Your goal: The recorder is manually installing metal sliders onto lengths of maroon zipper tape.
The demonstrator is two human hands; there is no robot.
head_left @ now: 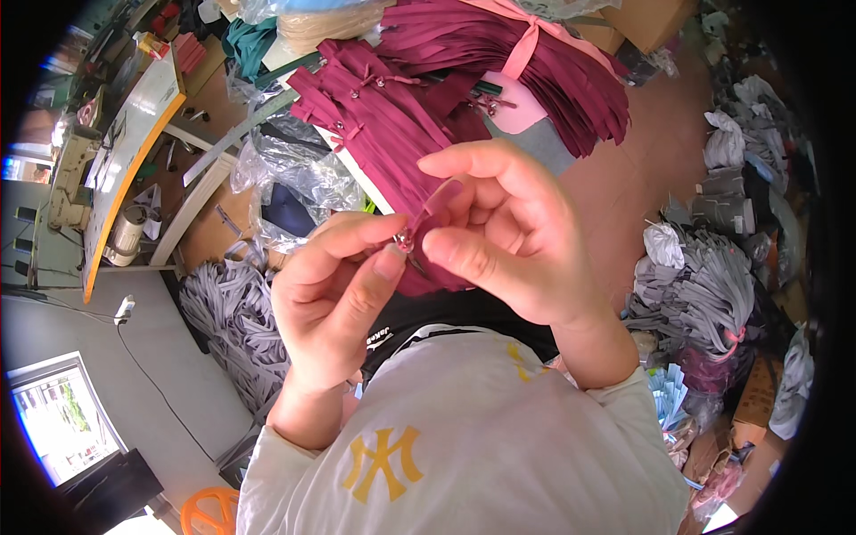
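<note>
In front of my body, my left hand (330, 299) pinches a small shiny metal zipper slider (404, 239) between thumb and index finger. A maroon zipper tape (437, 203) runs from the slider to my right hand (526, 236). The right hand's thumb and curled fingers close around the tape, while its index finger is raised and bent. Just beyond the hands, a pile of maroon zippers (383, 125) lies lengthwise on a narrow work surface, with several metal sliders showing at its far end. My fingers partly hide the slider and tape.
A large maroon zipper bundle (508, 67), tied with a pink strip (526, 45), lies at the far side. Clear plastic bags (299, 169) and heaped grey strips (236, 312) are at left. More grey bundles (700, 285) lie at right. A table with an orange edge (134, 178) stands far left.
</note>
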